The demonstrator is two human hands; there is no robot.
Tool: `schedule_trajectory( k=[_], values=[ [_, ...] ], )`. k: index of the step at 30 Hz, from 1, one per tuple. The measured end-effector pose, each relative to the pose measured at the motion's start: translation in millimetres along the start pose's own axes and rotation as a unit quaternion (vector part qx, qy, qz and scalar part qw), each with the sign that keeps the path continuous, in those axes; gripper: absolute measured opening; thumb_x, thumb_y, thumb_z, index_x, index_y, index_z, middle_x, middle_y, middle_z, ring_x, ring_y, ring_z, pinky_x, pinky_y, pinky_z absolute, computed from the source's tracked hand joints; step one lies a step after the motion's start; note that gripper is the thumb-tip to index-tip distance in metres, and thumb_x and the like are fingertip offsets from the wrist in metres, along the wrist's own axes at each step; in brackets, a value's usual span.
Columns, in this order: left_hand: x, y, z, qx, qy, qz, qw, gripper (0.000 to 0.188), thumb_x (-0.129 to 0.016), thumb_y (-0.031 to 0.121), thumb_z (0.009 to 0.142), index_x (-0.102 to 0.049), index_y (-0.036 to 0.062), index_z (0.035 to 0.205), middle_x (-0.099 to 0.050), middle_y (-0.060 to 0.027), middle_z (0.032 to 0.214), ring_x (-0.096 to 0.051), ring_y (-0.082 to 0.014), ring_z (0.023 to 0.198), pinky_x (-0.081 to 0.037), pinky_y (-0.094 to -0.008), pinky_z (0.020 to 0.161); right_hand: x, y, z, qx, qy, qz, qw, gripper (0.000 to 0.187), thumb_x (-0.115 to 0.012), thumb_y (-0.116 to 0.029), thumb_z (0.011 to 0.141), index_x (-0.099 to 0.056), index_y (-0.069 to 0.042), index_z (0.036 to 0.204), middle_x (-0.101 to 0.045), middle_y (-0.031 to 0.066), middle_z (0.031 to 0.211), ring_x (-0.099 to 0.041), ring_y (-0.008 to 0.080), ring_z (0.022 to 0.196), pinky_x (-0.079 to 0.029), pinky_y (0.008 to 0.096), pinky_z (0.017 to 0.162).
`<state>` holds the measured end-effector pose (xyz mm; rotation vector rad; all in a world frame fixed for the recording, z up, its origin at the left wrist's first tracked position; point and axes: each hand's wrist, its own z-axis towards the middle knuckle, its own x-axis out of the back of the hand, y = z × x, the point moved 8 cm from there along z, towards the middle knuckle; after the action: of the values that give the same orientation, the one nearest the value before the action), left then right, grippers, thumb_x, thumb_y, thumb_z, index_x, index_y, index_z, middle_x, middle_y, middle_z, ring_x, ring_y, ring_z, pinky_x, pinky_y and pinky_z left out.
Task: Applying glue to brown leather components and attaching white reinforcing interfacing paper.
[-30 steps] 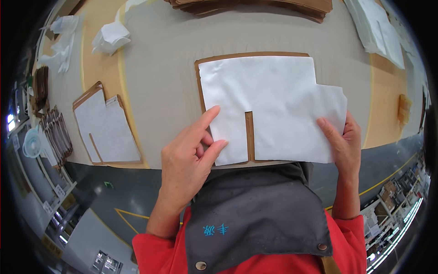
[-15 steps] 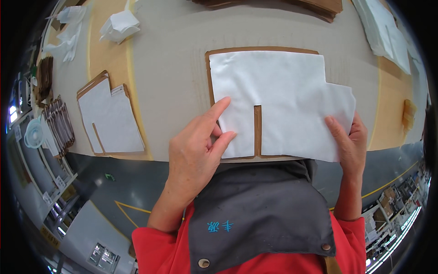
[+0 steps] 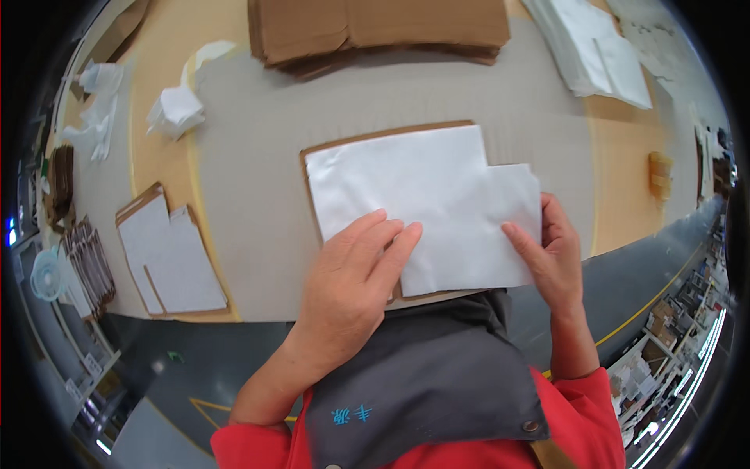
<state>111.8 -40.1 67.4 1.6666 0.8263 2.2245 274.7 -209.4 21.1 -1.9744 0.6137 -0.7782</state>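
In front of me a white cut sheet [image 3: 422,187], soft and cloth-like with a stepped right side, lies over a matching brown piece [image 3: 391,134], whose edge peeks out at the back and left. My left hand [image 3: 355,270] rests on the sheet's front left part, fingers stretched out, and covers most of its slot. With the thumb on top and the fingers at and under the right edge, my right hand [image 3: 553,254] holds the white sheet. How many layers it grips is hidden.
At the back is a stack of brown pieces [image 3: 375,27]. White sheets [image 3: 605,59] lie back right, near a yellowish tape-like roll [image 3: 660,176]. To the left are layered white and brown pieces [image 3: 176,262] and crumpled white material [image 3: 178,109]. The table's front edge runs near my apron.
My left hand has gone from the sheet's left edge to flat over its slot. The right hand keeps its hold. The whole view has shifted, showing more of the brown stack.
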Motion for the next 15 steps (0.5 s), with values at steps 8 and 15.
schedule_trajectory(
  k=[8,15],
  values=[
    [-49,18,60,-0.103,-0.019,0.052,0.993,0.052,-0.06,-0.002,0.078,-0.06,-0.0008,0.131,-0.058,-0.012,0.127,-0.055,-0.0288,0.122,-0.048,-0.0392,0.103,5,-6,-5,0.047,0.041,-0.056,0.996,0.04,-0.067,-0.008,0.096,-0.053,0.002,0.132,-0.066,0.0048,0.093,-0.062,0.007,0.073,-0.049,0.022,0.066],
    [-57,16,66,-0.088,-0.061,0.09,0.99,0.056,-0.061,-0.004,0.078,-0.059,0.0026,0.134,-0.055,-0.0125,0.134,-0.053,-0.029,0.126,-0.047,-0.04,0.105,16,-2,-9,0.023,0.049,-0.073,0.996,0.048,-0.069,-0.007,0.094,-0.049,-0.001,0.137,-0.062,0.0016,0.086,-0.055,0.0048,0.064,-0.046,0.0209,0.063]
  ],
)
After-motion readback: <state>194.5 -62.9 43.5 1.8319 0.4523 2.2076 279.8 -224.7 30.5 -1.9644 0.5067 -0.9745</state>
